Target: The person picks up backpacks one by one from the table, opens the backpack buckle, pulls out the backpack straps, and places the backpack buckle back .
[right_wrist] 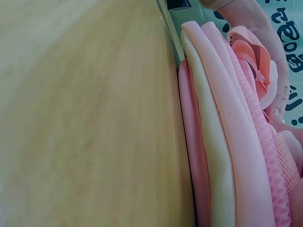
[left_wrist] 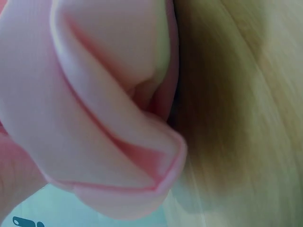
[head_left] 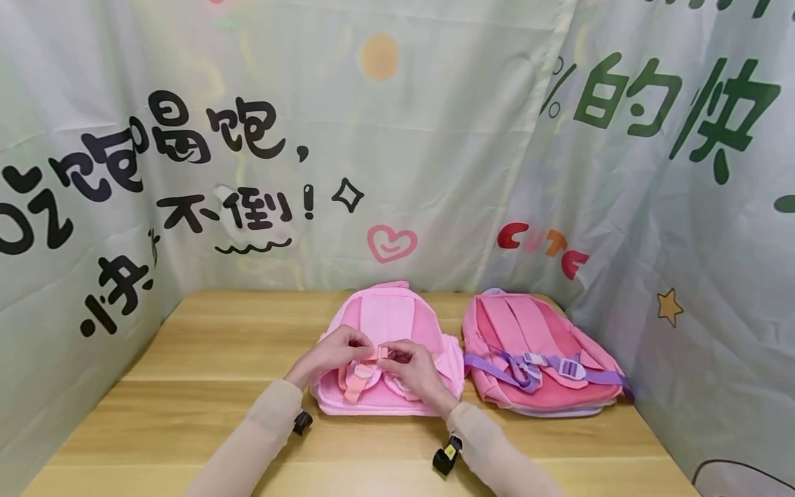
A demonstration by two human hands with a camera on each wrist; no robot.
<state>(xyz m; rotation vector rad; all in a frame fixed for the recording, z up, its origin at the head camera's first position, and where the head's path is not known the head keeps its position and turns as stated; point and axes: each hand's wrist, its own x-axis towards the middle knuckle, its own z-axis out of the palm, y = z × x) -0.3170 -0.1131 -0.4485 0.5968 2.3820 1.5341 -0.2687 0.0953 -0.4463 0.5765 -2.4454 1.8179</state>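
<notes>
A light pink backpack (head_left: 388, 314) lies on the wooden table with its padded back and shoulder straps facing up. My left hand (head_left: 335, 350) pinches a peach webbing strap (head_left: 382, 352) over the middle of the backpack. From the other side my right hand (head_left: 415, 367) pinches the same strap close to the left fingertips. Below the left hand a pale plastic buckle (head_left: 364, 373) sits on a looped peach strap end (head_left: 355, 388). Folded pink fabric (left_wrist: 94, 113) of the backpack fills much of the left wrist view. In the right wrist view, the backpack's layered edge (right_wrist: 227, 118) shows beside the table.
Right of the light pink backpack lies a darker pink backpack (head_left: 528, 324), its purple straps (head_left: 596, 377) and pale buckles across its front. Both rest on the wooden table (head_left: 205, 352). A printed curtain (head_left: 428, 152) stands behind and on both sides.
</notes>
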